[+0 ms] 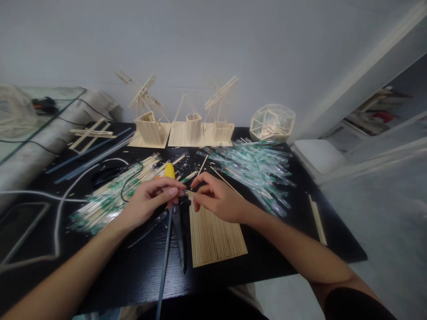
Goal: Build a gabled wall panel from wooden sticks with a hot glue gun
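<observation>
My left hand (151, 201) is closed, its fingertips pinched at the top left corner of a flat mat of wooden sticks (215, 235) on the black table (116, 271). My right hand (218, 198) rests on the mat's upper edge, fingers curled and pinching a thin stick there. Black pliers (180, 235) lie just left of the mat, under my left hand. A yellow-tipped tool (170, 170) pokes out behind my left fingers. A long dark rod (163, 271) runs from my left hand toward the table's front edge.
A heap of wrapped wooden sticks (113, 198) lies left, empty clear wrappers (253, 166) right. Three stick-built models (187, 124) and a wire-frame dome (272, 122) stand at the back by the wall. Cables (66, 195) trail at left. A loose stick (317, 220) lies near the right edge.
</observation>
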Demonstrator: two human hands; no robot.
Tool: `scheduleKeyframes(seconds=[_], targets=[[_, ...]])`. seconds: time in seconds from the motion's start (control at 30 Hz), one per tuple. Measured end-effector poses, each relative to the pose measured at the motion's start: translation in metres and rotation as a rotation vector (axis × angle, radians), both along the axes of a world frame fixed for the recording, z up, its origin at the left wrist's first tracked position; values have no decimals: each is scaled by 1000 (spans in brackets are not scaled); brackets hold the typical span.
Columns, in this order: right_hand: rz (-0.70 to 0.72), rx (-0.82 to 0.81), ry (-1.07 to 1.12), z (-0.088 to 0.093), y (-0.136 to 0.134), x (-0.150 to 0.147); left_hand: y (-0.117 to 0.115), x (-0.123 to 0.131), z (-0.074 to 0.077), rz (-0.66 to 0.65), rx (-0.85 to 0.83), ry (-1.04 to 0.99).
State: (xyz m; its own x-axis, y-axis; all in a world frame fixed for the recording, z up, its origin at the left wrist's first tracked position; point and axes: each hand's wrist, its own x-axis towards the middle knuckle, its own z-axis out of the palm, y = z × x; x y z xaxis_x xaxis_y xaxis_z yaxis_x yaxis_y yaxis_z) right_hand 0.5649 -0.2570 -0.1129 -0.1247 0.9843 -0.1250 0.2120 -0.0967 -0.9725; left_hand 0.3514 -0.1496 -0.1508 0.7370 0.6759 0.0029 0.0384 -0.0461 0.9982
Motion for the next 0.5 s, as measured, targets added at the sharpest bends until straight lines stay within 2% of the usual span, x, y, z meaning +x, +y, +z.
scheduleKeyframes(seconds=[0.23, 0.5], targets=[[30, 45, -103, -2, -2, 1, -1, 3, 2, 44, 92, 76], [64, 83, -187, 1, -2, 6, 0, 2, 4, 35, 135, 102]])
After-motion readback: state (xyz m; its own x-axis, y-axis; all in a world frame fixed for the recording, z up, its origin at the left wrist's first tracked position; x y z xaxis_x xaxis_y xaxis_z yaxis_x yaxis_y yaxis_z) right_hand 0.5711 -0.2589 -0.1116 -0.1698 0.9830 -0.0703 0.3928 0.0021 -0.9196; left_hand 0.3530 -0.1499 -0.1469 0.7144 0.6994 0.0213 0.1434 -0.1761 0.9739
